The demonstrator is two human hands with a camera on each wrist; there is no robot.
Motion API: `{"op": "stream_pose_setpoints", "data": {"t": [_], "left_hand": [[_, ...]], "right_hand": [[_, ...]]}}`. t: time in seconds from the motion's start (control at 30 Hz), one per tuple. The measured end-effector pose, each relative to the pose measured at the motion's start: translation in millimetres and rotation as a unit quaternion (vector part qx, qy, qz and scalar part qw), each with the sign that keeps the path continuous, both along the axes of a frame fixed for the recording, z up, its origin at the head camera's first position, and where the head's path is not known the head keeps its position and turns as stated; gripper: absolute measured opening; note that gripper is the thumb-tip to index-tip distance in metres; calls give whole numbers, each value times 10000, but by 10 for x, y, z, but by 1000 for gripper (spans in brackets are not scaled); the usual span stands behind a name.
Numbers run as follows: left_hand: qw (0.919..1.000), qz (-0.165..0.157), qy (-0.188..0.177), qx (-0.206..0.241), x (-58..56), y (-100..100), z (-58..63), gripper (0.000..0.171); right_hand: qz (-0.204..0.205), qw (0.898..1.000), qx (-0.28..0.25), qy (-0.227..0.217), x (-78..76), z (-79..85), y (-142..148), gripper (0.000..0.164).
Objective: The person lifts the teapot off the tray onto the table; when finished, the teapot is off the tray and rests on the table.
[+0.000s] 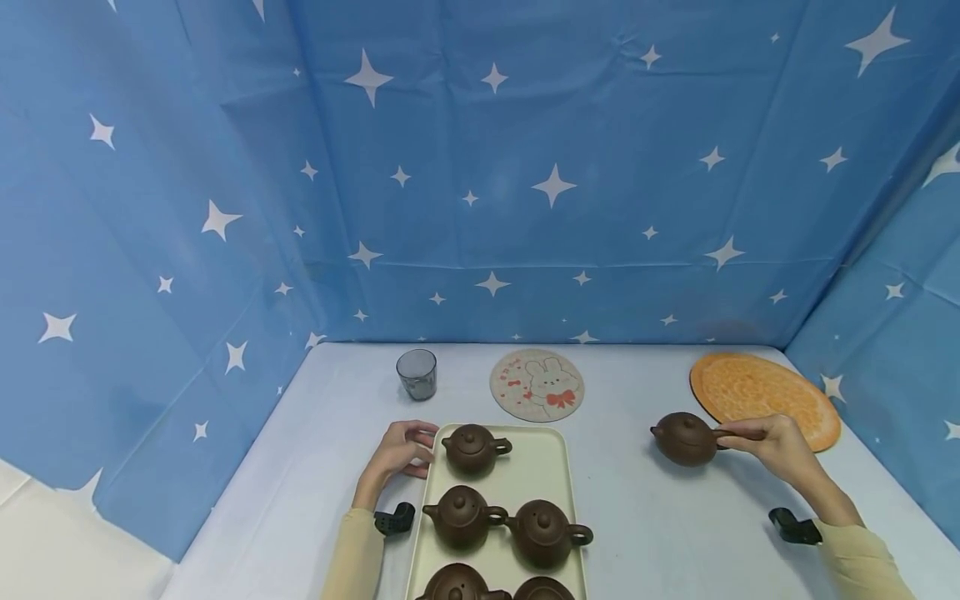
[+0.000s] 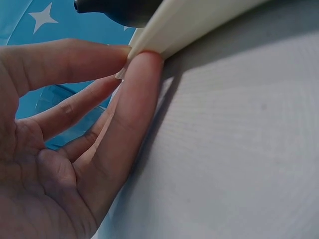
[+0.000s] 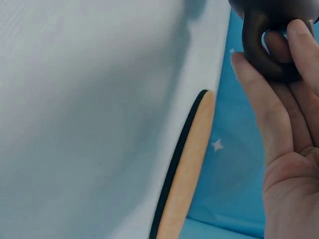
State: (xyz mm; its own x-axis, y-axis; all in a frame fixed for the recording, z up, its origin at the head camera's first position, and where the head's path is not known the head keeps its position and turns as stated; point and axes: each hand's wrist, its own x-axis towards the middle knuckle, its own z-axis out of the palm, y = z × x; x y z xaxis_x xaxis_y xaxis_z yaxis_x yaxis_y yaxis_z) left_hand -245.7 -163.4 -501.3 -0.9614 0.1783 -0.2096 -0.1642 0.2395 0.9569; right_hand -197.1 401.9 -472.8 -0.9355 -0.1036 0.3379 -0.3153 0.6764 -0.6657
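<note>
One brown teapot (image 1: 686, 442) held by its handle in the right-hand grip (image 1: 776, 446), toward the worktop's (image 1: 637, 542) right edge, beside an orange mat (image 1: 757, 387). Left-hand grip (image 1: 400, 451): pinching the cream tray's (image 1: 536, 467) left rim, near its far-left corner. Tray carries further brown teapots (image 1: 462, 515); nearest frame edge cuts two.

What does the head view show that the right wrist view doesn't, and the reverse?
Only the head view: the left hand gripping the rim of the cream tray, five brown teapots on it, the glass and the bunny mat.

Only the right wrist view: the palm side of the right hand and the opening in the handle.

Both: the right hand holding another teapot by that handle, the orange mat, the white table and the blue starry backdrop.
</note>
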Motion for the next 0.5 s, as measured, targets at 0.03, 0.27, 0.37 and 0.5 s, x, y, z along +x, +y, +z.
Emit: {"op": "stream_pose_setpoints", "data": {"t": [0.03, 0.27, 0.37, 0.5], "left_hand": [[10000, 7, 4, -2, 0, 1, -1, 55], [10000, 8, -11, 83, 8, 10, 22, 55], [9999, -19, -10, 104, 17, 6, 37, 55], [9998, -113, -30, 172, 68, 9, 139, 55]], "right_hand": [[-10, 10000, 14, -29, -7, -12, 18, 18], [54, 9999, -123, -15, -32, -126, 111, 18], [122, 9997, -213, -67, -35, -158, 150, 19], [115, 9994, -264, -169, -52, -175, 192, 21]]}}
